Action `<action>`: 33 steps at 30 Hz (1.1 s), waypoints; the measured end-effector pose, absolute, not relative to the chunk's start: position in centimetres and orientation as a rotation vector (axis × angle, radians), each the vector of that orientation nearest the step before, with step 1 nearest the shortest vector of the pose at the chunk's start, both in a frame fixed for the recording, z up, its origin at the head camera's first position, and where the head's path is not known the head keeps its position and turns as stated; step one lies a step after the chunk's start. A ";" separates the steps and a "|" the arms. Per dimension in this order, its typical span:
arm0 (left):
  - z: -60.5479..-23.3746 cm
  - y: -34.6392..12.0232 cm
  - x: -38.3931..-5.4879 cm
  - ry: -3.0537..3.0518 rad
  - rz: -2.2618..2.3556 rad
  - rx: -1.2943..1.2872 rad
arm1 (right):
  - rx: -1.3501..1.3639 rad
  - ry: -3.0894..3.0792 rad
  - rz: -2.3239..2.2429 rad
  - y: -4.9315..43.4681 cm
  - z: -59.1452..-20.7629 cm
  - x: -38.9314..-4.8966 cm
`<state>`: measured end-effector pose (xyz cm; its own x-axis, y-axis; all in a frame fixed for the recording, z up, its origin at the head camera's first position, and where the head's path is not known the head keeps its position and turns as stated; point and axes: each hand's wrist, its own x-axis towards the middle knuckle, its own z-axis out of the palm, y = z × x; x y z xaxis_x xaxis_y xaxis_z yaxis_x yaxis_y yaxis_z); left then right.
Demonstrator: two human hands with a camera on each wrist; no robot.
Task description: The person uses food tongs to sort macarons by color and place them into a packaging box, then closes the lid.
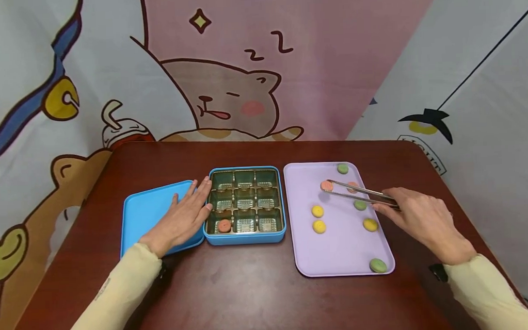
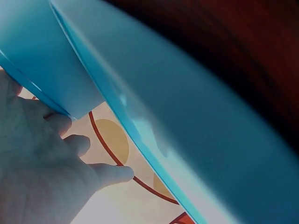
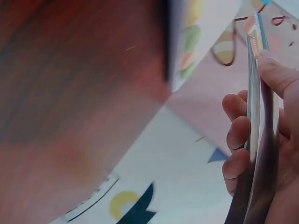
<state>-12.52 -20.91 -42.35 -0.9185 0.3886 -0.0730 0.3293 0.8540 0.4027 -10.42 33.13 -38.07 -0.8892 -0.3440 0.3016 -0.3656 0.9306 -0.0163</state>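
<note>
My right hand [image 1: 425,222] grips long metal tongs [image 1: 372,196], with the fingers curled round them in the right wrist view. The tongs' tips are on either side of a pink macaron-like piece [image 1: 327,185] over the lilac tray [image 1: 341,254]. In the right wrist view, a pink piece [image 3: 250,24] shows between the tips. My left hand [image 1: 185,218] lies with straight fingers against the left rim of a blue box [image 1: 249,239], over a blue lid [image 1: 148,212]. Inside the box, a gold divided insert has a pink piece [image 1: 224,226] in its front left compartment.
Green pieces [image 1: 378,265], yellow pieces [image 1: 319,226] and another pink piece [image 1: 353,186] lie on the tray. The tray stands right of the box on a brown table [image 1: 251,291]. A cartoon-printed cloth [image 1: 330,60] hangs behind the table.
</note>
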 end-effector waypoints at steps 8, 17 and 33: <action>-42.6 -20.5 -12.5 2.898 0.551 0.559 | 0.691 -2.696 0.205 29.0 -36.1 -10.6; -42.6 -20.6 -12.5 2.920 0.538 0.563 | 0.833 -2.663 0.262 24.8 -35.1 -11.4; -42.7 -20.7 -12.5 2.930 0.528 0.607 | 1.041 -2.637 0.250 18.6 -35.2 -13.5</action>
